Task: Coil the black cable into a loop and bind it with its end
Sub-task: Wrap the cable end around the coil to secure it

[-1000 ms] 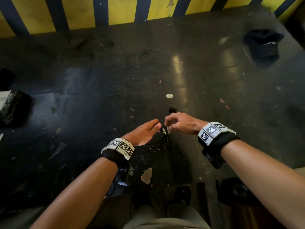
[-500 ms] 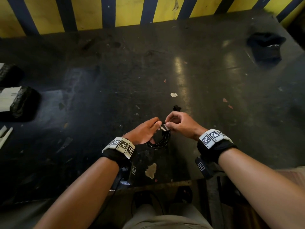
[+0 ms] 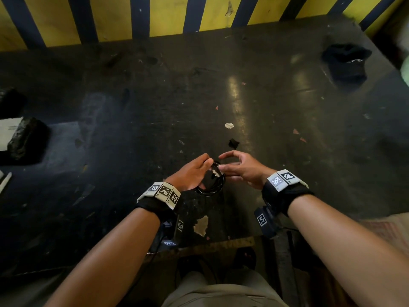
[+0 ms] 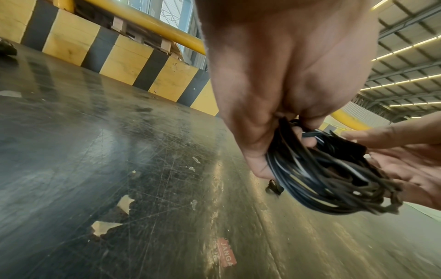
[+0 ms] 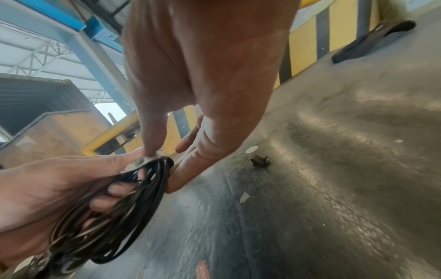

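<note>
At nine o'clock on the dark tabletop (image 3: 110, 134) sat a black block (image 3: 25, 138) with a white box (image 3: 7, 132) touching its left side. Nearer the middle, at about six o'clock, the left hand (image 3: 190, 172) held the black cable (image 3: 212, 185) off the surface, fingers curled through the bundle of coils and thumb pressed on top. The left wrist view showed it well: the coiled cable (image 4: 329, 179) hung in many stacked turns from that grip. At the top of the coil a pale connector end (image 5: 145, 160) lay across the strands. Just right of it, the right hand (image 3: 241, 168) was spread loose, thumb tip touching the connector, fingers extended beside the coil and closing on nothing. A small black scrap (image 3: 233, 143) lay just past the hands toward twelve o'clock, a pale round spot (image 3: 229, 125) beyond it. Far off at two o'clock sat a black cap (image 3: 345, 60).
</note>
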